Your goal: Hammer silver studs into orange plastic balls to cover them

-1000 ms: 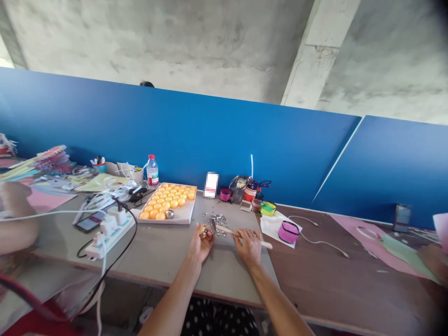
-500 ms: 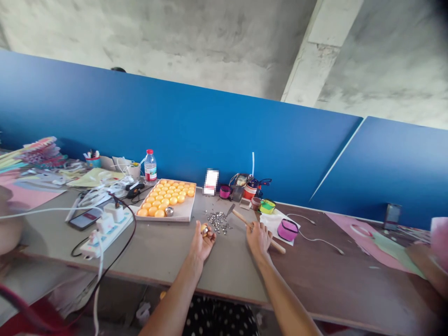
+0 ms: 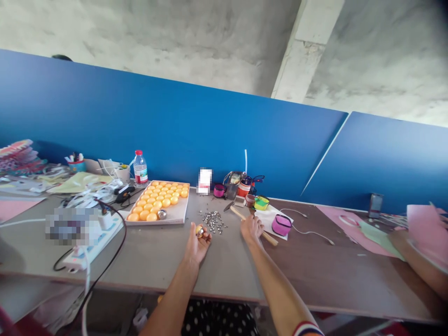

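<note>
My left hand (image 3: 196, 243) rests on the grey table (image 3: 157, 252) with its fingers closed round a small orange ball (image 3: 199, 230) partly covered in shiny studs. My right hand (image 3: 251, 228) grips the wooden handle of a small hammer (image 3: 245, 218), whose metal head points up and to the left. A heap of silver studs (image 3: 213, 220) lies on the table between the two hands. Just left of the studs stands a white tray (image 3: 178, 214) filled with several orange balls (image 3: 157, 198) and one silver ball (image 3: 161, 214).
A power strip (image 3: 91, 242) with cables, a water bottle (image 3: 140, 169) and paper clutter lie at the left. Small pots (image 3: 241, 186) and a pink pouch (image 3: 281, 225) sit by the blue partition (image 3: 210, 130). Another person's arm (image 3: 420, 261) holds pink paper at the right.
My right hand has drawn the hammer back from the ball to the right, then lowered it. My left hand keeps hold of the ball. The view has shifted left.
</note>
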`<state>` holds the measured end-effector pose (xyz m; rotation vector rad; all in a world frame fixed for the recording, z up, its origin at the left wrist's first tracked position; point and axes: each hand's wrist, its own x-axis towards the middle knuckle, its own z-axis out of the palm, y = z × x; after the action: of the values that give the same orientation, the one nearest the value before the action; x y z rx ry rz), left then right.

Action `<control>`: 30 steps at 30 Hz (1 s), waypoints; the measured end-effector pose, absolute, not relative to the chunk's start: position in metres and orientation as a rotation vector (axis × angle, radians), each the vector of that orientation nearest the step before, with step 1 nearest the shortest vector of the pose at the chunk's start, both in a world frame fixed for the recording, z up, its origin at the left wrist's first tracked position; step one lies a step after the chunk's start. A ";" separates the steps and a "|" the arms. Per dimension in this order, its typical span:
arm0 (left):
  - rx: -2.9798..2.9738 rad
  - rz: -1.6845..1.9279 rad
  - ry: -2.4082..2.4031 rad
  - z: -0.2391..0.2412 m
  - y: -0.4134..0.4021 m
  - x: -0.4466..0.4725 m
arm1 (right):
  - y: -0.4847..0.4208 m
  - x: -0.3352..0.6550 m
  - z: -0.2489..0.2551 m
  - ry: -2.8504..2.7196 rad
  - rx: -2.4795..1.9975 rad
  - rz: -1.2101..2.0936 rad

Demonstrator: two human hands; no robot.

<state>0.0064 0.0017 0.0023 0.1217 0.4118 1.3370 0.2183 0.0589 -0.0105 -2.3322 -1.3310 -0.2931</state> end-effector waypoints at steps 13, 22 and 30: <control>0.147 1.324 0.422 0.002 0.001 0.005 | 0.058 0.221 -0.008 -1.312 -2.370 -0.162; 0.139 1.315 0.434 0.000 0.004 0.004 | 0.051 0.182 -0.007 -1.641 -1.933 -0.208; 0.150 1.325 0.443 0.001 0.003 0.004 | 0.040 0.138 -0.013 -1.765 -1.849 -0.044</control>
<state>0.0039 0.0032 0.0012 0.1503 0.4430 1.3250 0.1377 0.0403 -0.0125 -1.8490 -1.7652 -0.0437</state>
